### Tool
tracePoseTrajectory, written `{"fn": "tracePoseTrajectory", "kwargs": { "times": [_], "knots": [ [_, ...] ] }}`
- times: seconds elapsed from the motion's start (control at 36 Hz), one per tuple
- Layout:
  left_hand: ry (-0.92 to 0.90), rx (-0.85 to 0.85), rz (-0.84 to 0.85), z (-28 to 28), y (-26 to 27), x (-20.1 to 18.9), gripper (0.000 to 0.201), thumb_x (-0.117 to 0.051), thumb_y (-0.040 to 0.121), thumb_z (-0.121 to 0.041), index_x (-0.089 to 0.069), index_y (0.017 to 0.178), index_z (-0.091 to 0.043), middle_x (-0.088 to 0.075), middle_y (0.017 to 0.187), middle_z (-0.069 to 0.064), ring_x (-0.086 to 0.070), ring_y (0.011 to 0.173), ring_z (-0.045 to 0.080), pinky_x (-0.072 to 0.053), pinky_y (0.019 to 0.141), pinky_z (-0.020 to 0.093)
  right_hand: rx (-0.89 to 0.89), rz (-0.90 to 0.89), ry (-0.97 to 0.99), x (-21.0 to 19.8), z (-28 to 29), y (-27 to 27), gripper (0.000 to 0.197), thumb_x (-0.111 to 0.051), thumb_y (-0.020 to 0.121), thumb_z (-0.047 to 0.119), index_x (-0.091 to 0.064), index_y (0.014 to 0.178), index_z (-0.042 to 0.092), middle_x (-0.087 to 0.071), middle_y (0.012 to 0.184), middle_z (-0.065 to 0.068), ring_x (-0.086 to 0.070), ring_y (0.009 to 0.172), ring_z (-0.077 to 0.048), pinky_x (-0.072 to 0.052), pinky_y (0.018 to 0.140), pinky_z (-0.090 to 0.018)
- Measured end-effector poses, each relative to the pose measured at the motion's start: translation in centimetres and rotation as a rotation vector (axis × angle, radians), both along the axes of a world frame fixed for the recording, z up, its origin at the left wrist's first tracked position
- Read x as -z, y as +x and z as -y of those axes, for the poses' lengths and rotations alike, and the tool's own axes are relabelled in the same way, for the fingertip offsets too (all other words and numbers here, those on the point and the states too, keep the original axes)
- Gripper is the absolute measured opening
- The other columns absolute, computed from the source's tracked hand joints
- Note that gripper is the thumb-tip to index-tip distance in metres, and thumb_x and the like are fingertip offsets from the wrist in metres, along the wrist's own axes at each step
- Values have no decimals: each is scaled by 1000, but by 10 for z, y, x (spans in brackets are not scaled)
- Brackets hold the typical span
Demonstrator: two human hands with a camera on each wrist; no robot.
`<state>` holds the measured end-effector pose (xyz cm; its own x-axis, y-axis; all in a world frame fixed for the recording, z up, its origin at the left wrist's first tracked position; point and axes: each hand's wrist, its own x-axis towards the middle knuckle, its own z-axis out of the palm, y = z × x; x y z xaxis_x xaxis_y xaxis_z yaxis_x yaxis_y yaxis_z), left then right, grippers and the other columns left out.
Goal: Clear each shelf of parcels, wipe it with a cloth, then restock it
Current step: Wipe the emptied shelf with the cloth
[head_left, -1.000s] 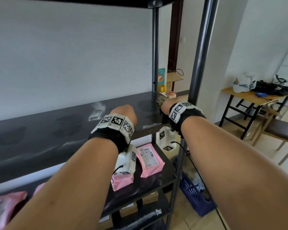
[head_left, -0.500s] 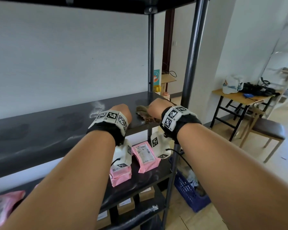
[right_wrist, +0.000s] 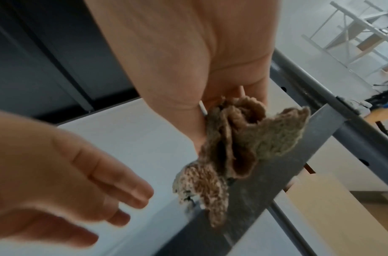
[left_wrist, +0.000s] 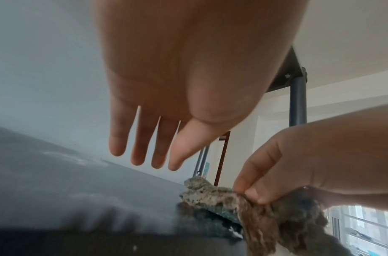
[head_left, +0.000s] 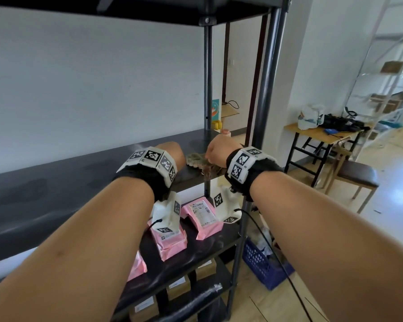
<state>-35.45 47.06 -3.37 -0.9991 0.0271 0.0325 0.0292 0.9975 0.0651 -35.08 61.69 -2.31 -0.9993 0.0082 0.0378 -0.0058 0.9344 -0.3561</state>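
Brown cloth point(left_wrist: 249, 202) bunching at shelf point(head_left: 56, 194) edge; R hand point(left_wrist: 298, 164) pinching it, L hand point(left_wrist: 166, 86) spread, hovering at its 9 o'clock.

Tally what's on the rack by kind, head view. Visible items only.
pink parcels: 3 (one partly behind an arm)
brown boxes: 3
cloth: 1
Total: 7

We see a dark shelf point(head_left: 56, 194) at wrist height, smeared with pale streaks, a crumpled brown cloth point(head_left: 201, 162) lying at its near right edge; on the shelf below point(head_left: 196, 254) lie pink parcels point(head_left: 204, 219); lower still stand brown boxes point(head_left: 178, 287).
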Motion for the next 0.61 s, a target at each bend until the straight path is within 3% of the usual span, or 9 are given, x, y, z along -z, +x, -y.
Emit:
{"fn": "tracePoseTrajectory", "kwargs": {
  "times": [0.11, 0.19, 0.25, 0.28, 0.33, 0.39, 0.44, 0.5, 0.61],
  "knots": [
    [-94, 35, 17, 2, -9, -11, 34, -41, 98, -12, -57, 127, -3, -55, 131, 15, -53, 120, 31, -44, 98, 35, 40, -47, -5, -13, 1, -17, 20, -59, 90, 19, -68, 104, 8, -68, 105, -8, -64, 96, -27, -53, 89, -40],
    [-159, 53, 83, 10, -24, -15, 38, -59, 91, -27, -60, 125, -11, -56, 130, 5, -54, 117, 23, -40, 84, 24, 96, -78, -10, -20, -1, -31, 17, -58, 93, 18, -62, 102, 4, -65, 99, -10, -64, 98, -29, -52, 90, -41],
    [-246, 50, 98, 11, -33, -19, 28, -67, 83, -35, -65, 106, -18, -61, 102, -1, -60, 89, 16, -38, 68, 21, 84, -76, 1, -25, -6, -39, 18, -52, 96, 15, -60, 103, 1, -61, 90, -10, -63, 90, -27, -53, 84, -35],
    [-249, 52, 119, 10, -39, -20, 19, -67, 82, -35, -61, 88, -19, -55, 83, -3, -54, 69, 12, -37, 59, 20, 71, -70, 26, -28, -8, -44, 19, -48, 97, 14, -59, 105, -1, -56, 83, -9, -61, 82, -25, -51, 78, -31],
    [-285, 57, 138, 6, -52, -21, 32, -66, 83, -31, -44, 66, -16, -40, 67, -5, -38, 53, 8, -33, 46, 19, 81, -77, 36, -32, -11, -55, 22, -43, 99, 12, -58, 108, -2, -51, 76, -8, -53, 72, -21, -43, 70, -27],
    [-284, 69, 145, -1, -57, -23, 24, -60, 88, -23, -47, 70, -14, -52, 77, -2, -50, 62, 14, -46, 59, 23, 87, -111, 15, -35, -15, -69, 23, -42, 99, 10, -58, 110, -2, -62, 94, -11, -57, 78, -22, -42, 71, -27],
    [-334, 75, 189, -6, -66, -26, 10, -52, 93, -16, -60, 97, -11, -57, 92, -1, -60, 94, 21, -49, 73, 26, 112, -131, -26, -36, -19, -83, 23, -45, 99, 11, -58, 113, -1, -64, 110, -14, -63, 97, -26, -48, 78, -30],
    [-400, 98, 196, -6, -78, -22, 25, -50, 94, -15, -62, 115, -10, -60, 102, 0, -58, 105, 20, -47, 76, 25, 127, -152, -76, -36, -23, -96, 22, -47, 99, 13, -57, 113, -1, -64, 110, -15, -63, 100, -28, -50, 82, -32],
    [-490, 100, 214, -9, -91, -14, 33, -47, 96, -18, -57, 127, -10, -55, 132, 6, -54, 119, 21, -42, 93, 29, 71, -45, -12, -30, -30, -109, 28, -53, 97, 19, -58, 118, 0, -58, 88, -10, -57, 77, -25, -47, 67, -33]
  ]
}}
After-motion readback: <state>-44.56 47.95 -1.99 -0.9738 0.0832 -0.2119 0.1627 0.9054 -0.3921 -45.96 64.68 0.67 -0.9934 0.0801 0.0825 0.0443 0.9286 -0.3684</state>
